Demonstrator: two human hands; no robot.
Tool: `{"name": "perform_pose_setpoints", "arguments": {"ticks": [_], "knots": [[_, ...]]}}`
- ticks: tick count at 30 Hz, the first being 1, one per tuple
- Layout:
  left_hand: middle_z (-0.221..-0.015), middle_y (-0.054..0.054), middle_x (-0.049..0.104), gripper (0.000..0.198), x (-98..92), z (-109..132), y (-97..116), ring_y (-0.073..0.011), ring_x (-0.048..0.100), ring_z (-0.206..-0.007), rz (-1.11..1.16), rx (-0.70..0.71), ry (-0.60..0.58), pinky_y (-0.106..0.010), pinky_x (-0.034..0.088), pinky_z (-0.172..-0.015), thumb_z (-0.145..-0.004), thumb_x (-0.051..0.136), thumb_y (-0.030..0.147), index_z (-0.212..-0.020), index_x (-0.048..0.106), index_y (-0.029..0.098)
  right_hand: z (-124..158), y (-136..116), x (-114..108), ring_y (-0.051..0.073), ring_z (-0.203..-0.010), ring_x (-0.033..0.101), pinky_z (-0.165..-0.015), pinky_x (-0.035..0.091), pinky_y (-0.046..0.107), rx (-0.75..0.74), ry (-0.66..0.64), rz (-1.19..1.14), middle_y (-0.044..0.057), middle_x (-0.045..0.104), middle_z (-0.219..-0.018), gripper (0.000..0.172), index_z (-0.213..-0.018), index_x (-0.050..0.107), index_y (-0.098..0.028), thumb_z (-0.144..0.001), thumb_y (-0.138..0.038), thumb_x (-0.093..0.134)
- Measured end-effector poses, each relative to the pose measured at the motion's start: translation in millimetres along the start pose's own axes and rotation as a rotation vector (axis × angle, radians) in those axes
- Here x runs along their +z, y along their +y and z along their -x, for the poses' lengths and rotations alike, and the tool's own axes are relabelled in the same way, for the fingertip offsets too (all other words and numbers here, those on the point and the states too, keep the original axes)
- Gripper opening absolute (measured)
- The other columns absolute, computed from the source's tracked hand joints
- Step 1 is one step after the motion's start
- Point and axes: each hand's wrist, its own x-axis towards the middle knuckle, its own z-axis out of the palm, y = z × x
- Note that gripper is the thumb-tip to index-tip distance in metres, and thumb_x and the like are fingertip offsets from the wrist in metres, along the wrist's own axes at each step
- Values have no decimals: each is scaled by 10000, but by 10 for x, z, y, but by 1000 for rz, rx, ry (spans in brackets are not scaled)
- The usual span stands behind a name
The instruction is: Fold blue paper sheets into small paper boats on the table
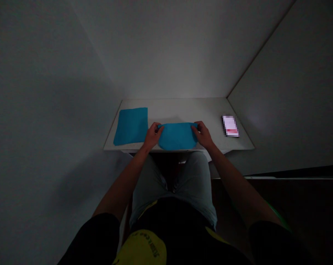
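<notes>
Teal cloth (pixel 130 126), squared and flat, is laid at the left end of the white tabletop (pixel 183 108), out of the way of the hands. Beside it, a second teal cloth (pixel 177 137) is pinched at its two upper corners, one gripped by the left hand (pixel 153 135) and the other by the right hand (pixel 203 134), both closed, so that its top edge is pulled taut while the lower part bulges in a curve. Further right, a pixelated flat rectangular item (pixel 230 126) is set aside.
</notes>
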Motion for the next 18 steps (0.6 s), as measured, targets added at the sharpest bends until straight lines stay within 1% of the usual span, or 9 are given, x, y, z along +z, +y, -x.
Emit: {"name": "perform_pose_setpoints", "arguments": {"ticks": [3, 5, 7, 8, 10, 12, 13, 15, 18], "knots": [[-935, -34, 718, 216, -43, -195, 136, -187, 691, -843, -93, 2, 57, -307, 545, -796, -1060, 618, 399, -1173, 643, 217, -160, -21, 46, 199, -764, 610, -693, 485, 314, 49, 39, -14, -1, 666, -856, 370, -1142, 586, -253, -1016, -600, 572], [-1106, -102, 743, 282, -17, -245, 185, -241, 718, -1016, -228, -2, 102, -380, 562, -943, -1058, 612, 372, -1277, 626, 194, -236, 28, 112, 205, -741, 607, -691, 483, 321, 105, 35, 55, -4, 660, -823, 346, -1153, 592, -251, -1016, -568, 559], [-1353, -178, 697, 413, 74, -195, 197, -313, 664, -1275, -390, 25, 115, -470, 515, -1115, -1060, 594, 368, -1424, 577, 173, -267, 87, 190, 234, -772, 635, -737, 508, 354, 167, 18, 196, 23, 684, -837, 308, -1164, 616, -237, -1019, -499, 547], [-1472, -197, 643, 475, 140, -137, 191, -339, 597, -1399, -463, 56, 88, -503, 470, -1187, -1067, 571, 379, -1493, 543, 171, -265, 109, 226, 258, -825, 659, -780, 525, 380, 189, 8, 282, 54, 712, -887, 297, -1184, 630, -226, -1017, -455, 543], [-1636, -172, 541, 545, 293, 14, 161, -341, 446, -1570, -566, 145, -61, -515, 388, -1283, -1093, 494, 398, -1598, 485, 190, -231, 118, 287, 323, -1020, 687, -901, 545, 451, 193, 12, 456, 145, 748, -1118, 350, -1288, 636, -193, -1007, -375, 537], [-1729, -122, 457, 591, 440, 160, 116, -318, 321, -1656, -633, 210, -226, -501, 329, -1335, -1108, 431, 410, -1661, 440, 203, -170, 82, 339, 378, -1249, 633, -1033, 519, 527, 141, 52, 593, 217, 671, -1405, 474, -1443, 586, -159, -1001, -320, 528], [-1752, -107, 428, 607, 500, 217, 92, -310, 286, -1674, -661, 220, -281, -496, 305, -1352, -1112, 411, 421, -1676, 429, 198, -132, 52, 368, 391, -1339, 588, -1090, 492, 556, 97, 63, 632, 228, 611, -1512, 526, -1508, 550, -151, -1006, -304, 517], [-1773, -103, 393, 633, 584, 288, 53, -308, 265, -1685, -711, 211, -333, -495, 257, -1376, -1116, 387, 450, -1685, 428, 174, -46, -15, 446, 380, -1454, 519, -1180, 434, 580, -12, 20, 654, 203, 527, -1639, 570, -1588, 502, -165, -1034, -294, 481], [-1784, -123, 360, 667, 630, 315, 26, -309, 258, -1689, -766, 205, -345, -506, 204, -1392, -1122, 362, 484, -1686, 429, 134, 88, -78, 623, 320, -1543, 470, -1274, 358, 557, -144, -154, 649, 132, 477, -1715, 562, -1635, 486, -207, -1091, -318, 403]]}}
